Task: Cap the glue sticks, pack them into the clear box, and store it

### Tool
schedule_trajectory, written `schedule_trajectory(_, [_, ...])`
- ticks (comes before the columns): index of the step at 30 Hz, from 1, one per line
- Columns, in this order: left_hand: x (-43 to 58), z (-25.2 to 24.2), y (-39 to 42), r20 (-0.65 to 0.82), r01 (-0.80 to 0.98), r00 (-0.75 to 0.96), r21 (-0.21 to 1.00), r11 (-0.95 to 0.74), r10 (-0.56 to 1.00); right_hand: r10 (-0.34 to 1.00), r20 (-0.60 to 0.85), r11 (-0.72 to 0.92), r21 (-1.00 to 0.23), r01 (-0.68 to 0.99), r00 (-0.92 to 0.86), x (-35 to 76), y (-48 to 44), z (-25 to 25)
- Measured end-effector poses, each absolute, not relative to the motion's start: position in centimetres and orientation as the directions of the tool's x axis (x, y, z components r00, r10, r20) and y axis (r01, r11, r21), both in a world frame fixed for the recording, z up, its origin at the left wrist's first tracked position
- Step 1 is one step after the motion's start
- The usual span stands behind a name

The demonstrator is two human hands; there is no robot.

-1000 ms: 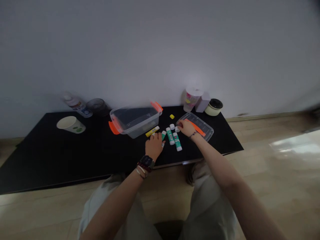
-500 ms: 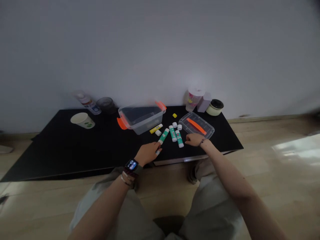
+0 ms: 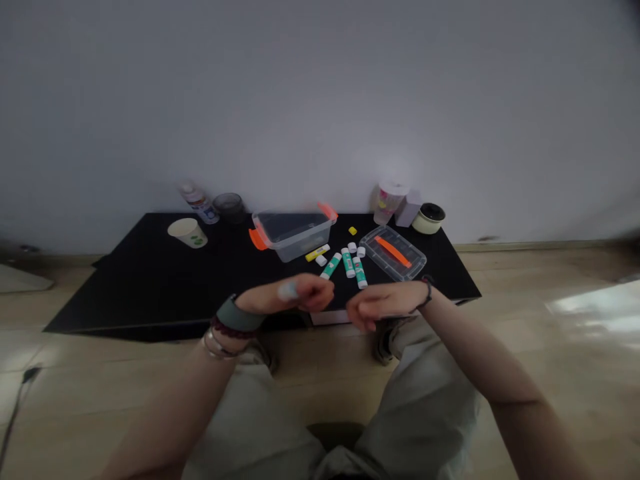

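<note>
My left hand is raised over the table's front edge, turned over with its fingers curled in and nothing visible in them; motion blurs it and a pale patch shows on the thumb. My right hand hovers across from it, fingers loosely bent, a little apart and holding nothing. Just behind the hands lie three green-and-white glue sticks: a left one, a middle one and a right one. A yellow glue stick and several loose caps, white and yellow, lie around them.
A clear plastic box with orange latches stands behind. Its lid with an orange handle lies right. A paper cup, spray bottle and dark glass stand left; a plastic cup, pale box and lidded pot back right.
My left hand has come off the left glue stick, lifted towards me and rolled over. My right hand has drawn back from the lid towards the left hand. The view has shifted slightly.
</note>
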State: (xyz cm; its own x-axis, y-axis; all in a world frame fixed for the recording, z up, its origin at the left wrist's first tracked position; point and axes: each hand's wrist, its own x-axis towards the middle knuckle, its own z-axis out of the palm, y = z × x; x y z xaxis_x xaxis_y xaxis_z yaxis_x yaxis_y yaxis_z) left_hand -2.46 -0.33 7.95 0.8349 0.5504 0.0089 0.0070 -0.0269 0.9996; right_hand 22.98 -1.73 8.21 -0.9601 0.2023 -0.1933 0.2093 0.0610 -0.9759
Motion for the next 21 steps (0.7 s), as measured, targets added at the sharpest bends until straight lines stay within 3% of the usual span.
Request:
schedule_trajectory(3, [-1.9,9.9,0.8,0.051,-0.258,0.759,0.939,0.227,0.649,0.436,0.137,-0.067,-0.981,-0.184,-0.890,22.6,-0.1,10.8])
schedule_trajectory(5, [-1.4,9.9,2.4,-0.011,-0.389,0.680,0.842,0.374,0.733,0.543,0.191,-0.185,-0.923,-0.338,-0.818,22.4,1.7,10.3])
schedule_trajectory(10, [-0.4,4.3,6.1,-0.193,-0.487,0.672,0.613,0.622,0.715,0.690,-0.011,-0.413,-0.827,-0.381,-0.724,22.4,5.7,4.0])
schedule_trajectory(13, [-0.5,0.4,6.7,-0.262,-0.490,0.684,0.527,0.695,0.681,0.695,-0.152,-0.521,-0.780,-0.345,-0.703,22.9,6.3,-0.3])
schedule_trajectory(17, [-0.8,-2.0,6.7,-0.286,-0.492,0.702,0.467,0.735,0.652,0.692,-0.244,-0.590,-0.734,-0.337,-0.679,23.6,6.1,-3.7])
schedule_trajectory(21, [-1.0,-2.3,7.0,-0.306,-0.483,0.709,0.446,0.754,0.635,0.695,-0.246,-0.599,-0.717,-0.355,-0.676,24.1,6.2,-4.5])
